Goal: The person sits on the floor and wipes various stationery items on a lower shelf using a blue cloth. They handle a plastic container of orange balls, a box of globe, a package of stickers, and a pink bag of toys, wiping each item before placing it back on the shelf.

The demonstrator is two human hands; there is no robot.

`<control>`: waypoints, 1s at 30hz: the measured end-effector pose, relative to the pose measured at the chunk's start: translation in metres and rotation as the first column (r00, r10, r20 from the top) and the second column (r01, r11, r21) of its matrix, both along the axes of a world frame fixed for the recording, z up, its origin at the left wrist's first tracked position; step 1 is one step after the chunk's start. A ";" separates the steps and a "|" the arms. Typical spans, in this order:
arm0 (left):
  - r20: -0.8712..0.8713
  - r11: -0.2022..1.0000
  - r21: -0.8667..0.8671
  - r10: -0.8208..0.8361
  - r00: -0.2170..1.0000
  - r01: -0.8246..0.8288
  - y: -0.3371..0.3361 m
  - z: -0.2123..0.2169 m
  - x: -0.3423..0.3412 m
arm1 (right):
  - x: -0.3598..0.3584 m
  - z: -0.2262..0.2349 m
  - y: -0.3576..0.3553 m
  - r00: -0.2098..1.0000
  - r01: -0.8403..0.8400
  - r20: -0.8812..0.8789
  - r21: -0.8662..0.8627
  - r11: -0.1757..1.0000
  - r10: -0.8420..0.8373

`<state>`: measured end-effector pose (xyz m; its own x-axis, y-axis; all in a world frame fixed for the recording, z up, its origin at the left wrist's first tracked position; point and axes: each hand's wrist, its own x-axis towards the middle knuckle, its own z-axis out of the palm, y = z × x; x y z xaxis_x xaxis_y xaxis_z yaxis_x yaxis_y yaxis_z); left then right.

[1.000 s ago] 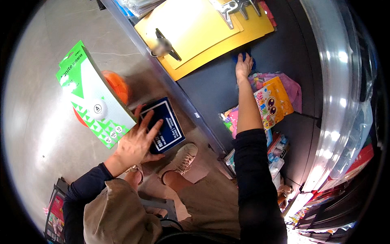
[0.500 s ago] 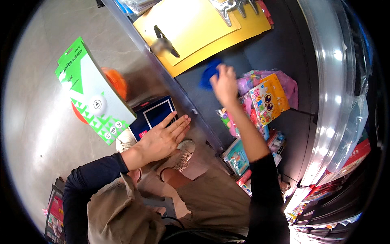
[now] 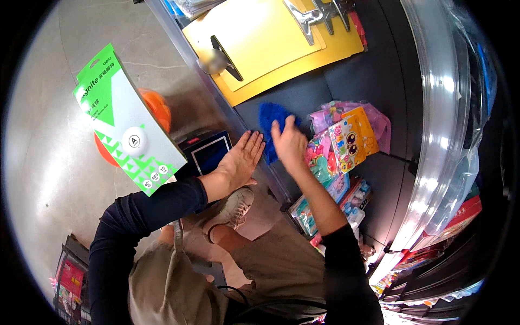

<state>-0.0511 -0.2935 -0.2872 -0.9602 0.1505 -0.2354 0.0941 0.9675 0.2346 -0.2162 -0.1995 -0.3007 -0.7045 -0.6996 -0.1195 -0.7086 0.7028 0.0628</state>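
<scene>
a grey floor fills the left of the head view, and a dark shelf with a clear rim runs along its right. on the shelf, by the rim, lies a rumpled blue cloth, between the two hands. the left hand is flat, its fingers straight and side by side, gripping nothing; their tips reach the rim, right beside the cloth's left edge. the right hand is at the cloth's right side, fingers bent toward it; whether they pinch it is unclear. yellow boards with metal clips lie beyond the cloth, and an orange packet lies on toy bags right of the right hand. a green and white box stands over the floor, near a dark blue box.
</scene>
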 end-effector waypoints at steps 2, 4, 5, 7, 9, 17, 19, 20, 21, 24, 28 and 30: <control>0.037 0.999 -0.027 -0.016 0.999 0.017 0.002 -0.001 -0.001 | 0.018 0.006 0.005 0.995 -0.092 0.026 -0.019 0.996 0.092; 0.055 0.999 0.025 0.020 0.998 -0.021 0.001 -0.001 0.003 | 0.004 0.010 -0.006 0.993 -0.119 0.027 0.027 0.992 0.119; 0.014 1.000 0.014 0.016 1.000 -0.016 0.001 -0.004 0.007 | -0.006 0.010 -0.016 0.988 -0.131 -0.074 0.089 0.987 0.138; -0.068 1.000 -0.012 0.016 0.998 -0.017 0.000 -0.007 0.015 | -0.053 -0.013 -0.033 0.922 -0.260 -0.330 -0.146 0.954 0.201; -0.082 1.000 -0.018 0.011 0.997 -0.013 -0.001 0.000 0.012 | -0.110 -0.044 -0.052 0.980 -0.105 -0.198 -0.440 0.892 0.017; -0.172 0.990 0.078 0.126 0.977 -0.114 -0.003 0.002 0.015 | -0.073 -0.044 -0.086 0.954 -0.034 0.221 -0.593 0.804 0.204; -0.211 0.990 0.099 0.124 0.970 -0.105 -0.005 -0.004 0.019 | -0.048 -0.041 -0.070 0.932 -0.123 0.213 -0.573 0.810 0.292; -0.232 0.989 0.110 0.123 0.965 -0.100 -0.005 -0.006 0.022 | -0.031 -0.033 -0.066 0.913 -0.107 0.266 -0.576 0.810 0.310; -0.268 0.986 0.140 0.131 0.954 -0.096 -0.006 -0.008 0.023 | -0.020 -0.032 -0.060 0.902 -0.127 0.262 -0.597 0.792 0.342; -0.344 0.972 0.217 0.163 0.925 -0.090 -0.008 -0.009 0.024 | 0.013 -0.030 -0.051 0.866 -0.201 0.247 -0.624 0.755 0.435; -0.383 0.953 0.276 0.229 0.895 -0.125 -0.012 0.000 0.034 | 0.018 -0.014 -0.028 0.801 -0.250 0.315 -0.596 0.763 0.509; -0.354 0.949 0.280 0.245 0.902 -0.148 -0.016 0.003 0.041 | 0.020 -0.001 -0.007 0.790 -0.257 0.346 -0.562 0.786 0.506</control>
<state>-0.0106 -0.3094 -0.2841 -0.9840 -0.0454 0.1723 0.0370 0.8939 0.4468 -0.1958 -0.2069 -0.3021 -0.3102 -0.9488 0.0596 -0.7753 0.2162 -0.5934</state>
